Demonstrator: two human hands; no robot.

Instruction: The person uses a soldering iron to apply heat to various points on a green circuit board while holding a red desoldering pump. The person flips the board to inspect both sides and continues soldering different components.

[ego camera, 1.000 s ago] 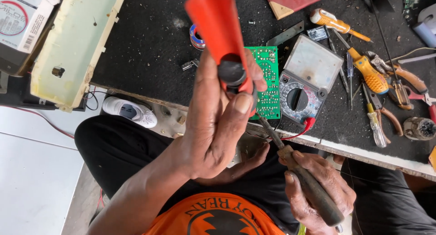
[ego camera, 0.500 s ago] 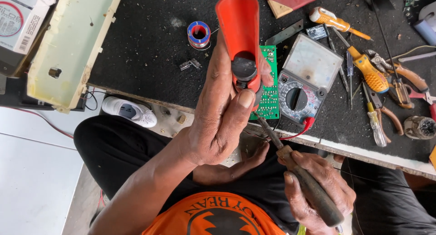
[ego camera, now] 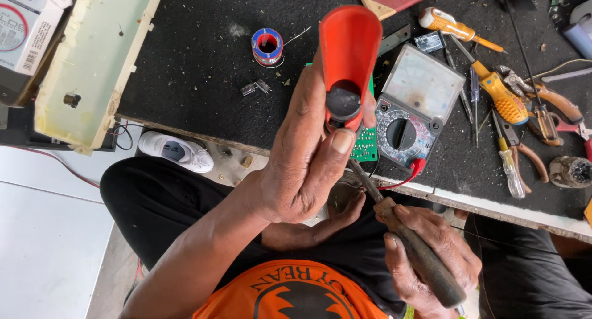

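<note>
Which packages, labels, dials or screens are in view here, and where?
Box: top left corner, white with a red ring and a barcode label.
Multimeter: on the black bench right of the red tool, pale meter window above a black dial.
Shirt print: bottom centre, black on orange.

A black tabletop [ego camera: 197, 78] carries most of the clutter. Near its middle stands a small spool of solder [ego camera: 267, 46] with a blue and red rim, and just below it lie two little metal clips [ego camera: 255, 88]. An analog multimeter [ego camera: 412, 109] with a pale dial face and a black selector knob sits to the right, a red lead [ego camera: 407, 176] curling from its lower edge. Further right — a scatter of tools: an orange-handled screwdriver [ego camera: 453, 28], a yellow one [ego camera: 501, 97], pliers with brown grips [ego camera: 549, 100]. At the left edge a long cream plastic casing [ego camera: 92, 66] leans on the tabletop. Below, a white shoe [ego camera: 176, 151] rests on the floor.
</note>
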